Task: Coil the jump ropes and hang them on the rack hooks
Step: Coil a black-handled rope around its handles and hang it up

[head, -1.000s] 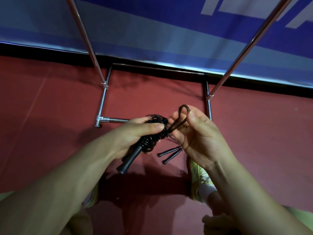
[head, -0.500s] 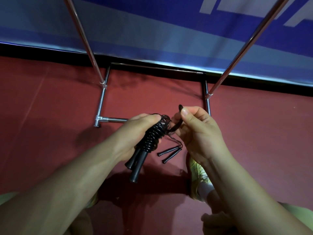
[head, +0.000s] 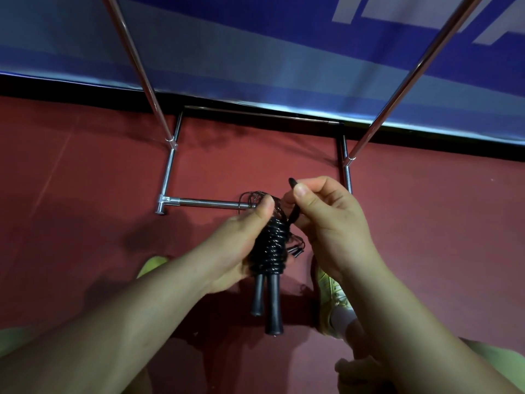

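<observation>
Head view: nearest, two black handles (head: 270, 302) hang below the coiled jump rope (head: 270, 245), which the left hand (head: 241, 245) grips. Just beside it, the right hand (head: 326, 220) pinches the rope's end loop (head: 294, 200). Beyond the rope stands the rack (head: 170, 172) on the red floor (head: 85, 194).

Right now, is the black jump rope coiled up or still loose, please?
Coiled. The jump rope is wound in tight turns around its handles, gripped by the left hand; the right hand pinches its free end.
</observation>
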### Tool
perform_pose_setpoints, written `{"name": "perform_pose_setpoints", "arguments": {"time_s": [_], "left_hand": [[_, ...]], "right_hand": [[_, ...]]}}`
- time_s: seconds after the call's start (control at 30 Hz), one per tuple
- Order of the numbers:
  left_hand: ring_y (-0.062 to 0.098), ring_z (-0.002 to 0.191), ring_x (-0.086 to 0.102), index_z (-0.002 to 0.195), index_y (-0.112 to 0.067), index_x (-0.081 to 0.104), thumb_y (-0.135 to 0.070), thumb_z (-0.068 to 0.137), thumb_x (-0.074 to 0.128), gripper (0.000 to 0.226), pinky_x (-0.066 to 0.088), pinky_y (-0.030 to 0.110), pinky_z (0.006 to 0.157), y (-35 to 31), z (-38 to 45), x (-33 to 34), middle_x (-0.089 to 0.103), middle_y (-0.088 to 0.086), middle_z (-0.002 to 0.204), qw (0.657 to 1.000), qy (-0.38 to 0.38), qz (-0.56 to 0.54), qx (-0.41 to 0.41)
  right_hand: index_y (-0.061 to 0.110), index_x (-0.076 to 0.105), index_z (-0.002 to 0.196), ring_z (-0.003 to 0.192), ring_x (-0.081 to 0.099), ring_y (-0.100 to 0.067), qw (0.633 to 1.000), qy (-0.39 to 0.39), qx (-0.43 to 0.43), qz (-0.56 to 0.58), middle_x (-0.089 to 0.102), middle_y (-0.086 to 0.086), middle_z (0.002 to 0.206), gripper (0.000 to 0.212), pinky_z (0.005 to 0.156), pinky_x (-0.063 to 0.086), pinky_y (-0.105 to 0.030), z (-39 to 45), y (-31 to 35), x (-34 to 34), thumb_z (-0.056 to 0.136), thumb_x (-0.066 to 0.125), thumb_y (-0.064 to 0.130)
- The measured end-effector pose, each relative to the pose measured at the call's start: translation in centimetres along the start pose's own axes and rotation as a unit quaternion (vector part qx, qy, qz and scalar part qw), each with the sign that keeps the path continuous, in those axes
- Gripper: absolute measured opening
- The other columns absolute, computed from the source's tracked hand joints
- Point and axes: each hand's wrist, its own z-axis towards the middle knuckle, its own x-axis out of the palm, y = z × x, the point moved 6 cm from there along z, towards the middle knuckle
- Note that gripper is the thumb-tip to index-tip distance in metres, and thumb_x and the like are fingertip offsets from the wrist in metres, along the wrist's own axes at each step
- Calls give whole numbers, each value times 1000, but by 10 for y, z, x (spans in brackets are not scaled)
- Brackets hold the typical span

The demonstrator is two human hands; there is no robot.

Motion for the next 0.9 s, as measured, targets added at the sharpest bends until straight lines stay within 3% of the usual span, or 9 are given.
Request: {"name": "perform_pose_setpoints", "arguments": {"time_s": [0.13, 0.2, 0.27, 0.33, 0.47, 0.57, 0.63, 0.77, 0.9], "left_hand": [[23, 46, 58, 90, -8, 63, -66, 82, 37, 64, 43, 22, 36, -4, 0, -7, 61, 12, 68, 997, -78, -20, -5], [23, 40, 55, 86, -7, 63, -56, 90, 41, 54, 41, 19, 34, -5, 1, -7, 60, 14, 67, 994, -103, -23, -17], [22, 37, 55, 91, -3, 62, -43, 93, 47, 43, 41, 18, 34, -7, 1, -7, 59, 15, 69, 993, -113, -38, -25], [21, 44, 58, 104, 1, 62, -36, 92, 51, 40, 50, 24, 44, -11, 3, -9, 61, 15, 76, 994, -107, -35, 2], [23, 71, 62, 100, -16, 59, -32, 93, 53, 18, 50, 38, 71, -20, 2, -21, 64, 8, 83, 987, -109, 68, 91], [11, 74, 60, 92, -31, 50, -33, 94, 51, 3, 49, 32, 75, -30, -2, -25, 62, -8, 82, 948, -133, 244, 156], [2, 76, 56, 93, -33, 44, -34, 94, 49, 5, 46, 26, 74, -33, -5, -22, 57, -13, 84, 906, -140, 356, 184], [4, 75, 56, 91, -38, 39, -36, 91, 47, 8, 46, 29, 73, -34, -11, -12, 56, -12, 84, 876, -108, 409, 231], [-1, 84, 56, 98, -40, 36, -38, 93, 46, 12, 44, 22, 76, -32, -13, -6, 54, -15, 91, 847, -75, 455, 266]], "right_hand": [[25, 68, 78, 74, 54, -25, 996, 67, 2, -57, 65, -4, 72, 13, 66, 45, -33, 1, -6, 5, 71, 78, 29], [29, 71, 80, 78, 55, -26, 993, 109, 14, -48, 66, -5, 77, 27, 72, 46, -36, 1, -5, 8, 63, 84, 45], [25, 70, 80, 73, 58, -23, 993, 112, 17, -31, 68, -3, 74, 24, 72, 48, -32, 1, -3, 7, 66, 83, 39], [17, 65, 79, 65, 60, -14, 997, 70, 23, -24, 68, -1, 68, 17, 69, 50, -26, 3, 2, 3, 71, 80, 19], [17, 64, 70, 68, 56, -20, 995, -2, 43, -92, 65, -4, 68, 6, 68, 46, -27, 7, 7, -9, 71, 69, 18], [24, 70, 59, 77, 51, -24, 982, 26, 65, -177, 63, -9, 73, 26, 74, 44, -36, 6, 3, -8, 83, 68, 12], [23, 70, 59, 74, 54, -22, 972, 46, 63, -223, 65, -8, 72, 25, 76, 46, -38, 5, 1, -4, 82, 72, 15], [13, 62, 60, 65, 53, -24, 972, 32, 100, -210, 61, -11, 65, 27, 69, 54, -35, 5, -1, -6, 87, 66, 9], [9, 56, 64, 51, 50, -12, 973, 28, 150, -174, 56, 1, 49, 26, 53, 54, -21, 2, -4, -7, 88, 64, 10]]}}
